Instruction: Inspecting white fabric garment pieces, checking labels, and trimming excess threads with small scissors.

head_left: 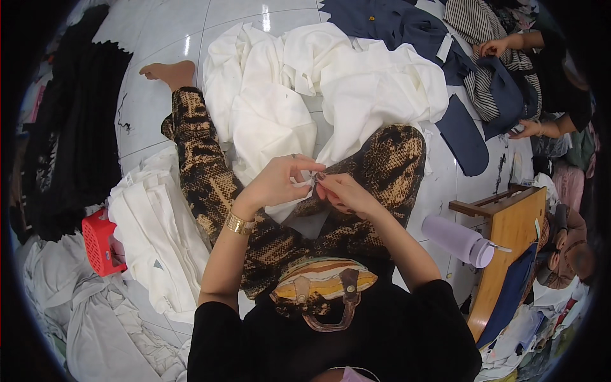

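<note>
A red plastic basket is sitting on the white tiled floor beside a stack of folded white cloth — what it holds cannot be told. The left hand and right hand are both pinching the white garment at its edge, fingertips nearly meeting — the garment is spreading away from them over the patterned knees onto the floor.
</note>
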`<action>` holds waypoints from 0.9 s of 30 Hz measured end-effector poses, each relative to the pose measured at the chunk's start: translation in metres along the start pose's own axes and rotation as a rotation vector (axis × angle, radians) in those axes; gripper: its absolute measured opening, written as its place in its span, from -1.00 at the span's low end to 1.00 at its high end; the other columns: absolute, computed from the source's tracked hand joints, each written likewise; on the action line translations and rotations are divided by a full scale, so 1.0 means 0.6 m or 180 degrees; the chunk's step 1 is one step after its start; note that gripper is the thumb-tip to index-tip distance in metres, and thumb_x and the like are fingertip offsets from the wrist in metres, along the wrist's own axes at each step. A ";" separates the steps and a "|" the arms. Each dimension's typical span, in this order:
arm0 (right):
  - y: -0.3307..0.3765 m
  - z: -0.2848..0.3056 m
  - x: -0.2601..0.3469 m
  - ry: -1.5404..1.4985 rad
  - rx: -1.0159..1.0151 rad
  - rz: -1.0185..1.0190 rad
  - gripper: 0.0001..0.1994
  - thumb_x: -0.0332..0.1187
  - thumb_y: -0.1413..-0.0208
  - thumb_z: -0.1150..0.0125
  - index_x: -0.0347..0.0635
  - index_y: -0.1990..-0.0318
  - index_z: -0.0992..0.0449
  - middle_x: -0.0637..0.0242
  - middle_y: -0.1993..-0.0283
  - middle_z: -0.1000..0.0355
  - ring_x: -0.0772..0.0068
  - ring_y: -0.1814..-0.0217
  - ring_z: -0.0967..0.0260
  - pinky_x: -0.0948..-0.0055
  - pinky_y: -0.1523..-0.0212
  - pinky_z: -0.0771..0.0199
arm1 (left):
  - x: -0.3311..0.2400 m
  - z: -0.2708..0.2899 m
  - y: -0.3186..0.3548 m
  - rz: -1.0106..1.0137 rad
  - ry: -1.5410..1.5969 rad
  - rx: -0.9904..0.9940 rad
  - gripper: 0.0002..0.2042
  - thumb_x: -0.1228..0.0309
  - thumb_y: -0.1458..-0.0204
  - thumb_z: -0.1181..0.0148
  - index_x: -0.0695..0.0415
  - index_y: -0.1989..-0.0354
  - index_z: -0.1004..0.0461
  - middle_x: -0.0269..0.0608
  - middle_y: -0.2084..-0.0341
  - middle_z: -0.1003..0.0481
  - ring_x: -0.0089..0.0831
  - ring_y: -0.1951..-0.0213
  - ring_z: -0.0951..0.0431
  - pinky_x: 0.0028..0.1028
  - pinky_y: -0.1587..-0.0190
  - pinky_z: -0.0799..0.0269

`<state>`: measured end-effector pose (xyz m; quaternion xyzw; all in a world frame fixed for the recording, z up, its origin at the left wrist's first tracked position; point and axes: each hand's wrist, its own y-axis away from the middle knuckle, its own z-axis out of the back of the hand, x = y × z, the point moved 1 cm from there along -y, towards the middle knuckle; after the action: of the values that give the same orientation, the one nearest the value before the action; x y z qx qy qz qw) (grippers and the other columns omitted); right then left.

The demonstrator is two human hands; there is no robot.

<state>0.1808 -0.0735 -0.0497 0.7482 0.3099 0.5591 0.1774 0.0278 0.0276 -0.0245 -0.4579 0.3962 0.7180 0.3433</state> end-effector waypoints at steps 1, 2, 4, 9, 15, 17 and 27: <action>-0.001 0.001 0.000 0.0001 -0.0001 0.0000 -0.60 -0.10 -0.16 0.16 -0.20 0.59 -0.28 0.58 0.80 0.03 0.76 0.82 0.17 0.68 0.82 0.22 | -0.001 0.001 0.000 -0.0001 0.0000 0.0000 -0.60 0.52 0.24 -0.14 0.05 0.10 -0.45 -0.17 0.23 -0.45 -0.54 0.53 -0.34 -0.57 0.34 -0.36; -0.002 0.003 -0.002 0.0028 -0.0024 -0.0017 -0.62 -0.12 -0.15 0.15 -0.18 0.60 -0.28 0.58 0.80 0.02 0.76 0.83 0.17 0.67 0.82 0.22 | -0.002 0.001 0.000 -0.0001 -0.0008 0.0012 -0.60 0.52 0.24 -0.14 0.05 0.10 -0.45 -0.17 0.23 -0.45 -0.55 0.52 -0.34 -0.57 0.34 -0.36; -0.003 0.007 -0.004 0.0054 -0.0049 -0.0030 -0.64 -0.14 -0.15 0.14 -0.15 0.61 -0.28 0.59 0.80 0.01 0.76 0.83 0.16 0.67 0.82 0.22 | -0.002 0.001 -0.001 -0.0003 -0.0018 0.0025 -0.60 0.52 0.24 -0.14 0.05 0.10 -0.45 -0.17 0.23 -0.45 -0.56 0.51 -0.34 -0.57 0.33 -0.36; -0.002 0.009 -0.003 -0.0082 0.0044 -0.0061 -0.65 -0.19 -0.15 0.15 -0.18 0.62 -0.27 0.56 0.81 0.01 0.76 0.83 0.17 0.69 0.82 0.23 | -0.004 0.001 0.001 0.0084 0.0234 0.0086 -0.57 0.54 0.24 -0.13 0.03 0.07 -0.43 -0.20 0.19 -0.42 -0.58 0.48 -0.35 -0.58 0.29 -0.37; -0.002 0.006 -0.002 -0.0522 0.0390 -0.0043 -0.65 -0.21 -0.17 0.17 -0.20 0.61 -0.27 0.57 0.82 0.02 0.76 0.85 0.20 0.69 0.83 0.26 | 0.002 0.005 0.001 -0.0064 0.0382 0.0254 -0.49 0.62 0.26 -0.13 0.02 0.01 -0.39 -0.29 0.13 -0.35 -0.74 0.53 -0.22 -0.70 0.43 -0.28; 0.000 0.008 0.000 -0.0460 0.0362 0.0022 -0.64 -0.20 -0.18 0.18 -0.20 0.60 -0.27 0.57 0.82 0.04 0.76 0.85 0.20 0.69 0.83 0.26 | -0.006 0.004 0.001 0.0091 0.0433 0.0269 -0.47 0.64 0.26 -0.12 0.03 -0.01 -0.37 -0.29 0.10 -0.32 -0.74 0.50 -0.23 -0.68 0.41 -0.30; 0.026 0.141 0.102 -0.0913 -0.1402 0.1704 -0.79 -0.25 -0.14 0.06 -0.22 0.30 -0.36 0.60 0.78 0.06 0.76 0.86 0.19 0.67 0.85 0.22 | 0.033 0.032 0.005 0.0698 0.0261 0.0458 -0.53 0.57 0.25 -0.22 0.19 0.04 -0.38 -0.19 0.26 -0.43 -0.54 0.36 -0.45 -0.59 0.31 -0.39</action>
<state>0.2762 -0.0374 -0.0220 0.8174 -0.0524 0.5285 0.2232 0.0113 0.0460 -0.0368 -0.4150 0.5080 0.7016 0.2782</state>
